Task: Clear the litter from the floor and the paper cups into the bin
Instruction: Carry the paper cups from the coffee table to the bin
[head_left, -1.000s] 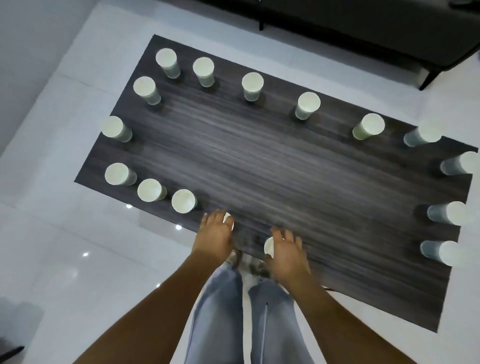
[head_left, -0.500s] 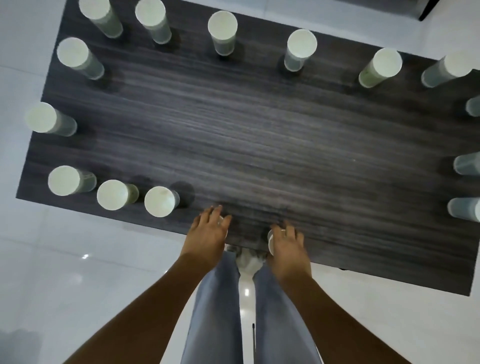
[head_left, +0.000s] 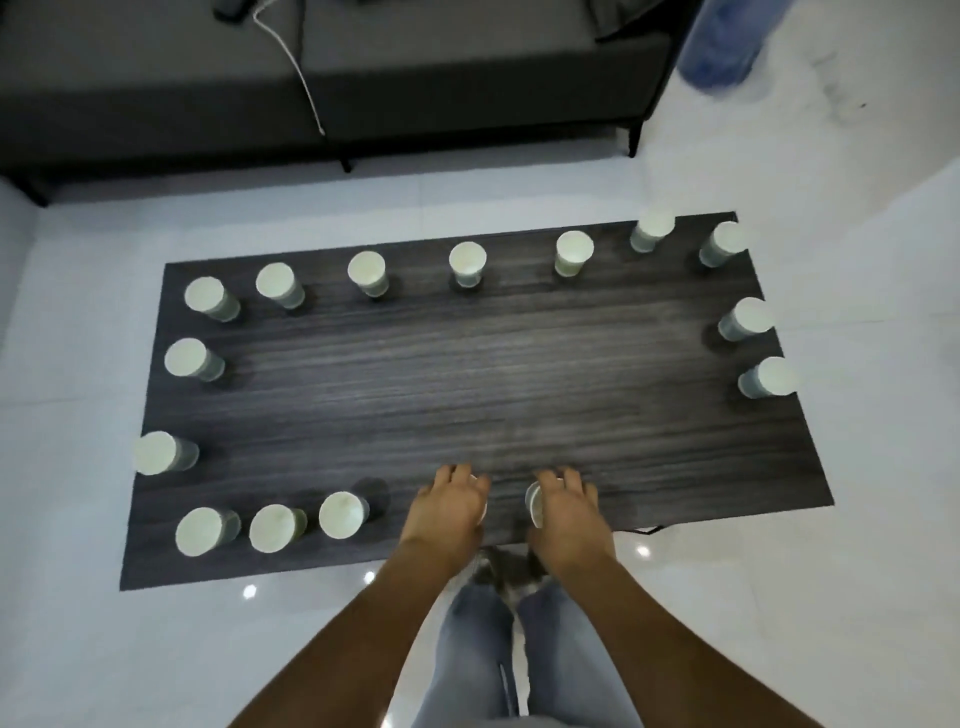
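Two paper cups sit directly under the person's hands at the near edge of a dark wood-grain table (head_left: 519, 374). One cup (head_left: 534, 503) shows its white rim at the inner side of the right hand (head_left: 569, 512), whose fingers curl over it from above. The other cup (head_left: 484, 510) is almost wholly hidden beneath the left hand (head_left: 448, 512), which curls down in the same way, apparently gripping it. Both cups stand upright, their long axis vertical. Just left of the left hand stands a row of three more cups, nearest first (head_left: 341, 514). No bin is in view.
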